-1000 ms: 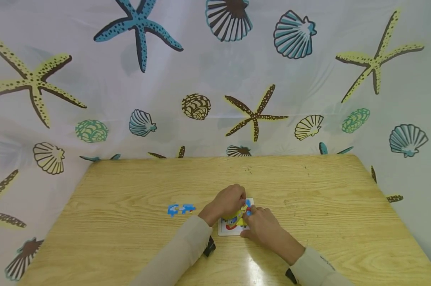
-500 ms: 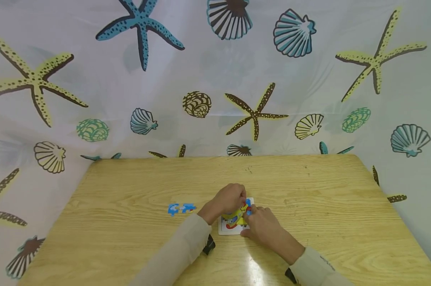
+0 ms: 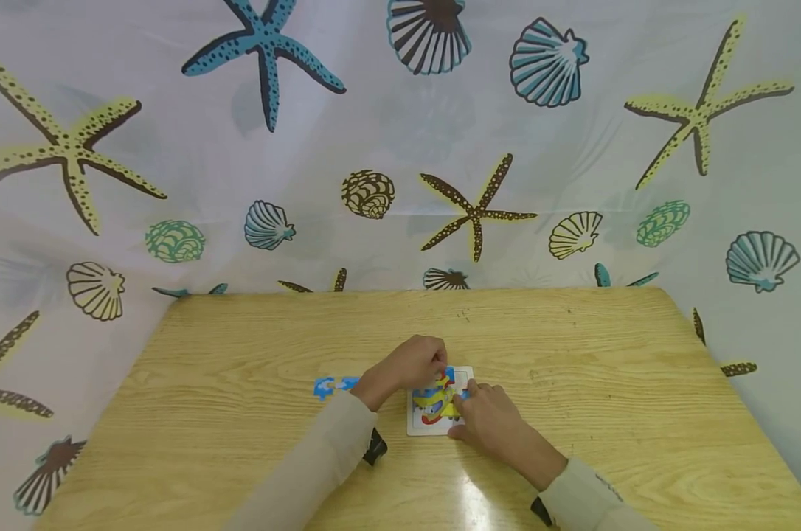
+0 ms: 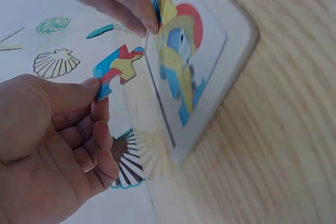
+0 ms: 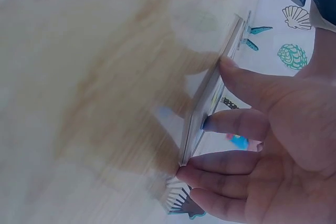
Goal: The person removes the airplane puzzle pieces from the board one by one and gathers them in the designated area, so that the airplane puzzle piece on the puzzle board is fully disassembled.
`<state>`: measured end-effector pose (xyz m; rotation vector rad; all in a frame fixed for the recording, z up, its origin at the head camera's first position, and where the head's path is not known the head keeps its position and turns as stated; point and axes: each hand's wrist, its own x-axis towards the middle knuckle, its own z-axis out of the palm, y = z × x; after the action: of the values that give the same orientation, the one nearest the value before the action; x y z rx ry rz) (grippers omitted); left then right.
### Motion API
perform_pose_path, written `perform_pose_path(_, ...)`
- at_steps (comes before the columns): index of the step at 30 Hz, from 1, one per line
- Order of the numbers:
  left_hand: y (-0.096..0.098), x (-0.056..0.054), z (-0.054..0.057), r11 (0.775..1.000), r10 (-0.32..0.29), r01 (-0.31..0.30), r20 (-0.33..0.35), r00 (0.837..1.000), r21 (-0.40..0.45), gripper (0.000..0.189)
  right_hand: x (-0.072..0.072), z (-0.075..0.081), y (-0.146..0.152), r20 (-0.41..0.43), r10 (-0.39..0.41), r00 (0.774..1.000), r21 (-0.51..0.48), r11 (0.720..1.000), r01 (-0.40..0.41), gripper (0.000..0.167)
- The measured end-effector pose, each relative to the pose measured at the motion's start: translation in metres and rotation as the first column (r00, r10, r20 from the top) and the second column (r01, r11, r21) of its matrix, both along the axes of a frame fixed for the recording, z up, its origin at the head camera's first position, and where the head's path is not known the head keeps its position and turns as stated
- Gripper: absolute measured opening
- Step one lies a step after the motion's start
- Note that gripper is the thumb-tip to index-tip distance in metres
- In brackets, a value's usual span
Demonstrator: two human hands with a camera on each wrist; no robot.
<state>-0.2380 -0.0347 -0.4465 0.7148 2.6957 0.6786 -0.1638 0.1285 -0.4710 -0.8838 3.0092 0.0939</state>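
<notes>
A jigsaw puzzle board point(image 3: 417, 429) with a white border lies on the table, its picture partly filled with colourful pieces. Thumb and index finger of my left hand point(image 3: 410, 361) pinch a blue, red and yellow puzzle piece point(image 4: 124, 68), which is raised off the board in the left wrist view. My right hand point(image 3: 496, 422) holds the board's right side, thumb at the near corner and other fingers farther along the edge. Its index finger point(image 5: 236, 123) reaches onto the board. A pale gap shows at the board's upper right.
Left of the board lie two blue loose puzzle pieces point(image 3: 323, 388), the right one partly hidden by my left wrist. The wooden table point(image 3: 241, 339) ends at a cloth backdrop point(image 3: 400, 140) printed with shells and starfish.
My left hand has shifted left and slightly away from me, bringing the puzzle piece off the board's upper right corner and baring the pale gap. My right hand stays put.
</notes>
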Motion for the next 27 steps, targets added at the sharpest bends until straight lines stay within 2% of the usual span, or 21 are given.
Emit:
perform_pose_path(12,-0.037,-0.003,0.003,0.999,-0.006,0.005,0.041,0.999,0.031,0.009,0.000,0.003,0.001,0.052,-0.016,0.999,0.001,1.000,0.016,0.052)
perform_pose_path(21,-0.067,-0.006,-0.003,0.998,0.001,-0.006,0.077,0.997,0.064,0.011,0.001,0.004,0.000,0.055,0.000,0.998,-0.025,1.000,0.001,0.050)
perform_pose_path(27,-0.082,-0.007,0.000,0.998,0.027,-0.032,0.104,0.994,0.050,0.012,0.001,0.003,0.000,0.037,0.010,0.999,-0.046,0.999,-0.008,0.049)
